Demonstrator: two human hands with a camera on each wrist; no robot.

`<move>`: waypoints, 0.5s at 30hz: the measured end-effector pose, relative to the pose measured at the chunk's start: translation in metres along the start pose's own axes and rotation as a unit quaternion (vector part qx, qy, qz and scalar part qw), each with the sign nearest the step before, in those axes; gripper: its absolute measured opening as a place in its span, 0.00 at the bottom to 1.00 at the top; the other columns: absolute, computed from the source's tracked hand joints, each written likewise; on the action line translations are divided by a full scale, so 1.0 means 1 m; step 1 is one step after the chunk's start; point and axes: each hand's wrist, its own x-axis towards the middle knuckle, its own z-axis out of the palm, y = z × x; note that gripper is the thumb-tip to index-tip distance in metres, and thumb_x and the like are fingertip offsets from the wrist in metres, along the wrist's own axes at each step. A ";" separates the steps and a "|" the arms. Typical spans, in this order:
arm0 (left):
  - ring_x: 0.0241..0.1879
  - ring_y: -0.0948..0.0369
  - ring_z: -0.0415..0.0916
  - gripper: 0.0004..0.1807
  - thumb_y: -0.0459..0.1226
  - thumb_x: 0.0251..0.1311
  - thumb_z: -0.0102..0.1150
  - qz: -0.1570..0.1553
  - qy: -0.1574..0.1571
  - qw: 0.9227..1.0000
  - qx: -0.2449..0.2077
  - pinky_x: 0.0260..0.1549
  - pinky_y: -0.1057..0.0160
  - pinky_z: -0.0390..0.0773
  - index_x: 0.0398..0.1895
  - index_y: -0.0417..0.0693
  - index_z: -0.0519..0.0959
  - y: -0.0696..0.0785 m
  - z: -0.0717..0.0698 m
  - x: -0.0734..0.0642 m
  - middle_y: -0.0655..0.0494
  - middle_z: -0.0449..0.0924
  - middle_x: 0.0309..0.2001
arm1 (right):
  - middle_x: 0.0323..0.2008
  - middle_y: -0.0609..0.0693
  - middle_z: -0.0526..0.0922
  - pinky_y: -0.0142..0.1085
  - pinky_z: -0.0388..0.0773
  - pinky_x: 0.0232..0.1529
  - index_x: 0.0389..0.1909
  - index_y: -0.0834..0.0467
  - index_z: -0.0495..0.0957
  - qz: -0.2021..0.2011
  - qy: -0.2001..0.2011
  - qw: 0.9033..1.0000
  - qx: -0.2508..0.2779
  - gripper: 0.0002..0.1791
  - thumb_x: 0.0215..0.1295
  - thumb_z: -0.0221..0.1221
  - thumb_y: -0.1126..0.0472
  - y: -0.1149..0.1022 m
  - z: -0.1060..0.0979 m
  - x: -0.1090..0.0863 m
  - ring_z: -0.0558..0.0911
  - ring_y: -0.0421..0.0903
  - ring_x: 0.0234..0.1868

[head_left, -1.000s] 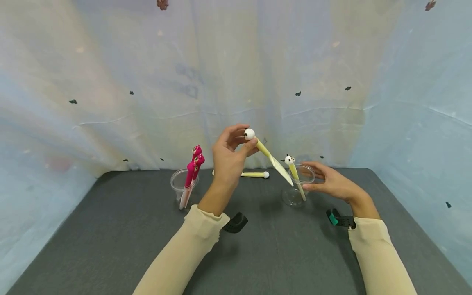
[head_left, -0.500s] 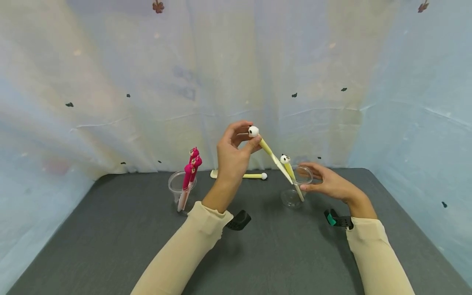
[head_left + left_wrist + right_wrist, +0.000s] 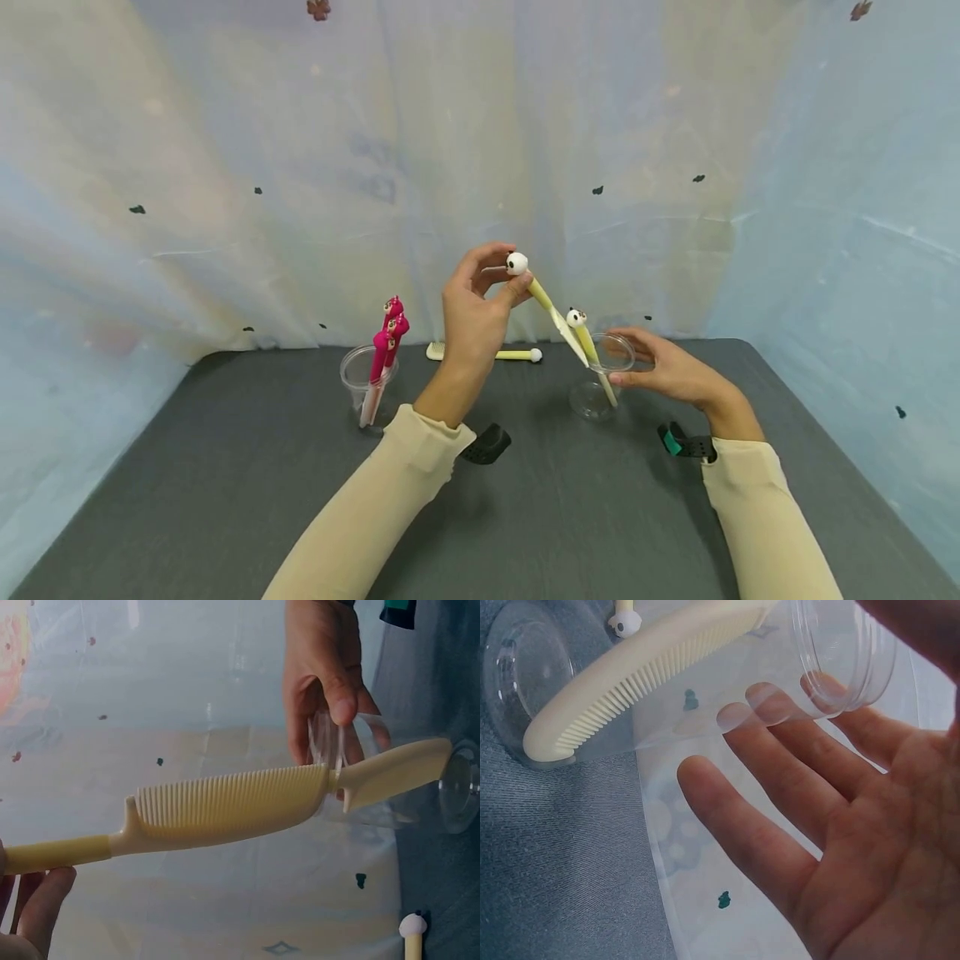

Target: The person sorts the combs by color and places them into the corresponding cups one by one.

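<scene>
In the head view my left hand (image 3: 476, 312) pinches the yellow handle of a panda-headed comb (image 3: 557, 321) just below the white head. It slants down to the right, its toothed end at the mouth of a clear plastic jar (image 3: 590, 412). A second panda comb (image 3: 630, 682) leans inside that jar, head above the rim. My right hand (image 3: 675, 371) holds the jar near its rim, thumb on the near side and fingers behind. The left wrist view shows the held comb's teeth (image 3: 232, 799) overlapping the jar opening.
Left of my hands, another clear jar (image 3: 356, 387) holds several pink-headed combs or sticks (image 3: 388, 329). Behind my left hand a third panda comb (image 3: 517, 355) lies on the dark table (image 3: 570, 517). A patterned curtain (image 3: 450, 150) stands at the table's back edge.
My left hand has shifted slightly right, bringing the comb's end up against the jar mouth and the other comb. The right hand has kept its hold on the jar.
</scene>
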 end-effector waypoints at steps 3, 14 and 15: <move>0.41 0.63 0.80 0.20 0.22 0.56 0.66 0.007 -0.002 1.000 -0.008 0.43 0.56 0.87 0.53 0.35 0.77 -0.001 0.001 0.001 0.49 0.78 0.45 | 0.75 0.60 0.61 0.61 0.70 0.65 0.77 0.51 0.54 0.001 0.000 1.000 0.001 0.41 0.68 0.63 0.52 -0.001 -0.001 -0.001 0.56 0.65 0.77; 0.41 0.63 0.80 0.20 0.23 0.56 0.66 0.004 0.003 1.000 -0.012 0.43 0.57 0.86 0.54 0.36 0.77 -0.002 0.002 0.002 0.50 0.79 0.46 | 0.75 0.60 0.61 0.62 0.70 0.65 0.77 0.52 0.53 0.003 -0.003 1.000 0.004 0.41 0.68 0.63 0.53 0.001 -0.002 0.000 0.56 0.66 0.77; 0.41 0.63 0.80 0.21 0.22 0.56 0.66 0.005 0.003 1.000 -0.016 0.43 0.57 0.86 0.54 0.36 0.77 -0.002 0.003 0.002 0.51 0.79 0.46 | 0.75 0.60 0.60 0.62 0.70 0.65 0.77 0.52 0.53 0.006 -0.003 1.000 0.005 0.42 0.68 0.63 0.53 0.001 -0.002 0.000 0.55 0.66 0.77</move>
